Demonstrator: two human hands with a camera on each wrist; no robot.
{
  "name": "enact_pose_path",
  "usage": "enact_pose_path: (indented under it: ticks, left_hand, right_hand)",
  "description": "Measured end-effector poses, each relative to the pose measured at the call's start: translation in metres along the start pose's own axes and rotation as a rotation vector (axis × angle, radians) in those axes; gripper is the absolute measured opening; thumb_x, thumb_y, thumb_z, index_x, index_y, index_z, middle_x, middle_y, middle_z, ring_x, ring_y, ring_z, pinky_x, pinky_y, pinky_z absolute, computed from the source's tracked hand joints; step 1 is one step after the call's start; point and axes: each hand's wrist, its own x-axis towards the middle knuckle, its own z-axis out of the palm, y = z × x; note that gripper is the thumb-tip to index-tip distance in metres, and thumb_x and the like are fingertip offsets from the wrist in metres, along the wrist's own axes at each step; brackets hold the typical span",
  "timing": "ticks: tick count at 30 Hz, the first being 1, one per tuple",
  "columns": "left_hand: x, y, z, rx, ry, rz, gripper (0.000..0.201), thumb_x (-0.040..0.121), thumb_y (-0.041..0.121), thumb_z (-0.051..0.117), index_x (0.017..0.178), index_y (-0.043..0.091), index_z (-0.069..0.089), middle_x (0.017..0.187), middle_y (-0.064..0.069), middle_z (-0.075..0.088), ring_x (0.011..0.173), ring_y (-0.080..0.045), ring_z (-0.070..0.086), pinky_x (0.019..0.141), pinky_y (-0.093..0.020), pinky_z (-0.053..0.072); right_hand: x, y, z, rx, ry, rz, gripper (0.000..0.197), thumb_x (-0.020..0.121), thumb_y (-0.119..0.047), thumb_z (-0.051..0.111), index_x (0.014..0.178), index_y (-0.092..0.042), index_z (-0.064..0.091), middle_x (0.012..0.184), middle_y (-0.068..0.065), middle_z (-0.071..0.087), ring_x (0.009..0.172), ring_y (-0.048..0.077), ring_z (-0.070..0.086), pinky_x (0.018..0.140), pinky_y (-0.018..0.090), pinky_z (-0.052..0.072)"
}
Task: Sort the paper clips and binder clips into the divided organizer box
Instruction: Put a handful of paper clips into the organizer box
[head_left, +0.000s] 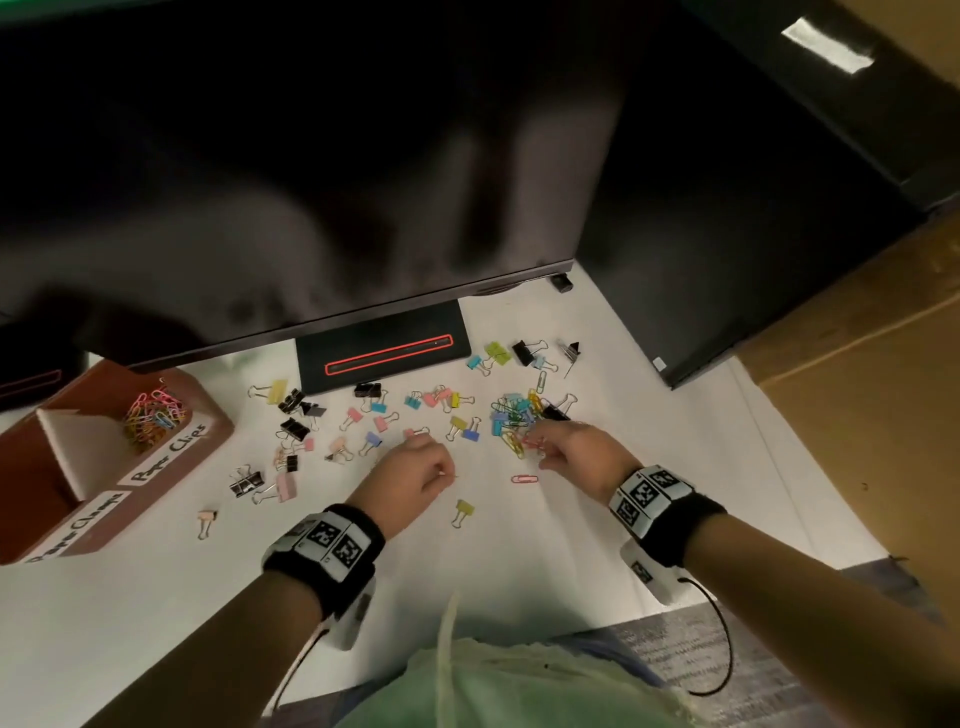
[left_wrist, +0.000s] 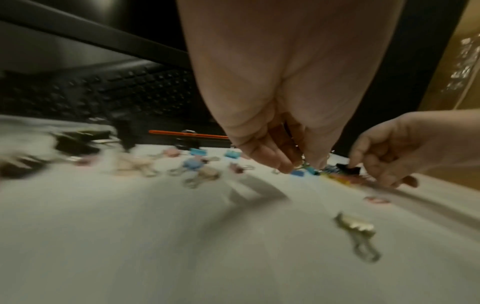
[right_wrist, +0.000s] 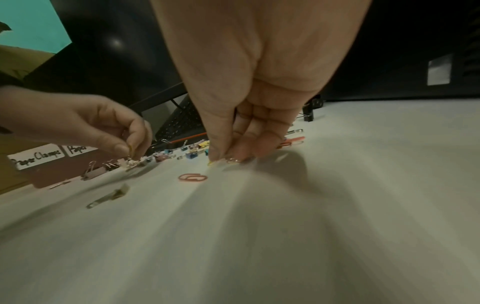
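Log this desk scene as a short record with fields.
surface: white desk
box: left side, far compartment holds coloured paper clips
loose clips: binder clips scattered mid-desk
left hand: pinches a thin clip
right hand: fingertips on paper clips at the pile's edge
stray: pink paper clip between the hands

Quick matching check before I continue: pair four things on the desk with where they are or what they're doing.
Things:
1. left hand
2. right hand
3. lone pink paper clip
4. organizer box

States:
A. at the desk's left edge, paper clips inside
B. lying flat between the hands
C. fingertips at the mixed clip pile
D. pinching a thin clip

Pairs: 1-D, 2-C, 3-B, 4-A
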Motion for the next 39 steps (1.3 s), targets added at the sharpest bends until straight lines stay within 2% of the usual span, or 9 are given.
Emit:
enact_pose_path:
  ticks: [3,6,8,10,13,19,23,28,39]
  left_hand:
    - [0.025,0.036,0.018,-0.066,-0.005,0.009,0.013,0.086,0.015,0.063,0.098,0.020,0.063,0.086,0.004,0.058,0.076,-0.010,0.055,0.073,-0.023,0.047]
    - [0.044,0.051,0.035,-0.067,-0.003,-0.022,0.037,0.084,0.012,0.063,0.119,0.022,0.058,0.084,0.000,0.060,0.076,-0.014,0.056,0.075,-0.027,0.049]
    - [0.054,0.053,0.043,-0.042,0.016,-0.029,0.040,0.084,0.011,0.063,0.122,0.021,0.057,0.084,-0.001,0.060,0.075,-0.014,0.054,0.074,-0.026,0.047]
    - [0.060,0.051,0.047,-0.028,0.050,-0.051,0.036,0.084,0.012,0.063,0.119,0.017,0.060,0.092,-0.004,0.061,0.079,-0.014,0.054,0.077,-0.023,0.044]
    - [0.065,0.046,0.047,-0.028,0.092,-0.075,0.023,0.083,0.011,0.065,0.106,0.011,0.065,0.103,-0.010,0.060,0.090,-0.022,0.059,0.085,-0.029,0.047]
    - [0.064,0.033,0.043,0.049,0.101,-0.057,0.013,0.082,0.017,0.068,0.091,0.008,0.067,0.097,-0.003,0.048,0.090,-0.016,0.047,0.083,-0.023,0.038]
    - [0.059,0.030,0.037,0.098,0.061,-0.043,0.011,0.084,0.018,0.064,0.091,0.010,0.064,0.094,-0.002,0.052,0.091,-0.018,0.048,0.083,-0.028,0.041]
    - [0.054,0.032,0.035,0.147,0.047,-0.003,0.008,0.088,0.014,0.059,0.093,0.009,0.062,0.091,-0.005,0.057,0.090,-0.022,0.051,0.081,-0.033,0.044]
    - [0.047,0.030,0.036,0.145,0.048,0.019,0.016,0.092,0.013,0.053,0.102,0.008,0.064,0.100,-0.007,0.061,0.095,-0.021,0.053,0.085,-0.029,0.044]
  right_hand:
    - [0.011,0.007,-0.005,-0.006,0.002,-0.022,0.043,0.086,-0.025,0.065,0.128,-0.021,0.053,0.121,0.009,0.065,0.107,0.028,0.063,0.092,0.036,0.050]
    - [0.017,0.012,-0.007,-0.031,0.025,-0.076,0.038,0.087,-0.024,0.062,0.125,-0.021,0.056,0.119,0.009,0.064,0.105,0.027,0.061,0.089,0.034,0.050]
    - [0.019,0.015,-0.008,-0.023,0.057,-0.102,0.034,0.087,-0.025,0.062,0.121,-0.020,0.058,0.116,0.008,0.063,0.104,0.026,0.060,0.088,0.033,0.048]
    - [0.018,0.019,-0.006,0.010,0.095,-0.107,0.030,0.086,-0.024,0.065,0.114,-0.018,0.062,0.110,0.008,0.061,0.101,0.026,0.059,0.084,0.031,0.047]
    - [0.017,0.024,-0.002,0.030,0.180,-0.131,0.024,0.080,-0.021,0.071,0.104,-0.016,0.068,0.106,0.009,0.057,0.100,0.026,0.056,0.085,0.033,0.048]
    - [0.018,0.026,-0.001,0.016,0.177,-0.184,0.018,0.081,-0.018,0.071,0.097,-0.012,0.068,0.100,0.007,0.066,0.098,0.028,0.057,0.084,0.038,0.051]
    - [0.019,0.024,-0.006,0.051,0.128,-0.130,0.021,0.082,-0.017,0.069,0.101,-0.011,0.064,0.104,0.007,0.065,0.096,0.022,0.055,0.086,0.032,0.047]
    - [0.017,0.021,-0.007,0.109,0.091,-0.081,0.021,0.081,-0.013,0.069,0.101,-0.012,0.061,0.100,0.005,0.063,0.080,0.012,0.050,0.078,0.027,0.046]
    - [0.005,0.024,-0.009,0.018,-0.011,-0.138,0.015,0.086,-0.013,0.065,0.099,-0.008,0.068,0.108,0.008,0.057,0.092,0.023,0.058,0.083,0.024,0.044]
